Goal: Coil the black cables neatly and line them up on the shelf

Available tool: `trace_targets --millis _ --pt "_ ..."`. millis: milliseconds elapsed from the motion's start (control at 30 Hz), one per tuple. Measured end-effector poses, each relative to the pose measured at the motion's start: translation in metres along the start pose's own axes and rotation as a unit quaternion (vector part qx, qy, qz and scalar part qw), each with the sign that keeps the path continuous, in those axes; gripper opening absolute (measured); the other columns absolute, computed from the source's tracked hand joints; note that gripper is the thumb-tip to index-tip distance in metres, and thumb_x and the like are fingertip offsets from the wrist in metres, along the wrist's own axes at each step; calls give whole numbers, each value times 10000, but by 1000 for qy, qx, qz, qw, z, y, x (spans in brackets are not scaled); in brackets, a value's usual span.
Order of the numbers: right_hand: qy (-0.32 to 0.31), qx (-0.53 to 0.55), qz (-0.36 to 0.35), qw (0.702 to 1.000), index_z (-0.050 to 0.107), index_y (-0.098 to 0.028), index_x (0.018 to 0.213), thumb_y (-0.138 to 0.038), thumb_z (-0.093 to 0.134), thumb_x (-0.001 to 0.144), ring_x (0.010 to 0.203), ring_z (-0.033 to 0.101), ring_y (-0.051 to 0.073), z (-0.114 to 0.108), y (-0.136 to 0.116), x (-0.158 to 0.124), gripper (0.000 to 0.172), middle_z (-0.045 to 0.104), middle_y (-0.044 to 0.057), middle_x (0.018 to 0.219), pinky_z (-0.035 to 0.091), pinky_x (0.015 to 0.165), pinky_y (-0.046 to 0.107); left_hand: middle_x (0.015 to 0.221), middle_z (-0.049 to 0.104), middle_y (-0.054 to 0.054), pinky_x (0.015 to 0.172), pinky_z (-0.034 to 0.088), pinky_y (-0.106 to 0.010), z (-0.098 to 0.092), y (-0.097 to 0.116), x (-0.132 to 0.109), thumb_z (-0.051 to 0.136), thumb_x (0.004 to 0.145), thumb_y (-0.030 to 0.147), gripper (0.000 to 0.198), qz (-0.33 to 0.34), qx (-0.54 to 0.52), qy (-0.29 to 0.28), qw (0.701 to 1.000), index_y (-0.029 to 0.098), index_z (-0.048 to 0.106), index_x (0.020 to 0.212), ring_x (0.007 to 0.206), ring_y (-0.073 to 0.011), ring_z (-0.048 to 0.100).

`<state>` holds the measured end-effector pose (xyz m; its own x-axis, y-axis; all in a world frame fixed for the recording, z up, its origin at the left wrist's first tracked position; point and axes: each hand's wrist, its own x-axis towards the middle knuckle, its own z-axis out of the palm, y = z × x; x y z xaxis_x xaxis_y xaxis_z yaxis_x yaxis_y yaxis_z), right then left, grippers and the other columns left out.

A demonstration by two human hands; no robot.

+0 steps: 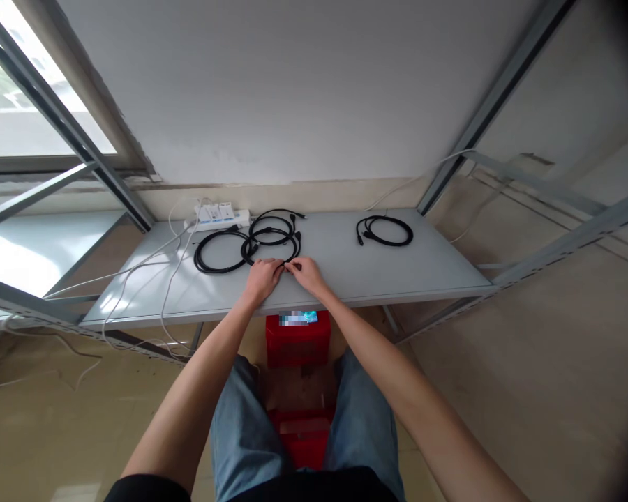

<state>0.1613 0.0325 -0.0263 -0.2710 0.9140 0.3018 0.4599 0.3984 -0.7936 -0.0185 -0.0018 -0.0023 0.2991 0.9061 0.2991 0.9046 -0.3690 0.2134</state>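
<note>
A coiled black cable [245, 252] lies on the grey shelf [340, 279], its near edge under my fingers. My left hand [264, 279] is closed on that near edge, fingers bent over the cable. Close beside it, my right hand [306, 273] pinches at the same spot with thumb and forefinger. The fingertips nearly meet, and what exactly lies between them is partly hidden. Another coiled black cable [214, 270] rests to the left, touching or overlapping the held one. Behind, a third coil [275, 210] overlaps it, with a plug end pointing right.
Farther right on the shelf sits a separate black cable coil [392, 243]. A white power strip [214, 222] with adapters stands at the back left, and white cords [170, 279] trail over the shelf's left side. Metal uprights [458, 160] frame both ends. Below is a red box [297, 348].
</note>
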Motion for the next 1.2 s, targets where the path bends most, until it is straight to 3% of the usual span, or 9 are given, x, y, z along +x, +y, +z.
trace_targets --millis 167,433,600,733,1200 --pt "-33 67 56 996 794 -202 782 -387 725 888 762 667 187 -2 0 8 225 749 28 754 464 710 267 1124 775 -108 914 448 -377 0 0 0 442 1073 295 325 5 2 1 1000 224 730 1206 1034 -264 708" --pt "-96 169 105 975 741 -167 744 -262 730 737 683 597 146 -16 -7 16 96 685 -3 687 450 684 255 1199 778 -106 927 455 -373 0 0 1 463 1070 299 320 -3 -4 0 1000 233 705 1268 1079 -265 712" --pt "-26 102 51 993 641 -195 692 -213 658 724 642 531 134 -10 -9 5 40 593 -39 639 388 631 244 1169 782 -105 922 453 -367 1 0 1 480 1073 314 311 1 -3 2 1000 221 719 1248 1061 -264 713" --pt "34 29 12 999 558 -214 672 -176 630 718 619 486 125 -5 -11 -4 93 534 -55 637 342 616 246 1143 786 -101 917 450 -363 2 -1 1 488 1077 330 312 5 -3 6 1000 214 728 1237 1059 -266 712" --pt "21 -17 -8 1000 530 -221 688 -153 623 750 620 483 131 -4 -8 -2 131 516 -55 642 324 625 247 1157 780 -113 943 453 -362 4 0 2 496 1072 334 328 1 -12 4 1000 214 731 1266 1066 -258 706"
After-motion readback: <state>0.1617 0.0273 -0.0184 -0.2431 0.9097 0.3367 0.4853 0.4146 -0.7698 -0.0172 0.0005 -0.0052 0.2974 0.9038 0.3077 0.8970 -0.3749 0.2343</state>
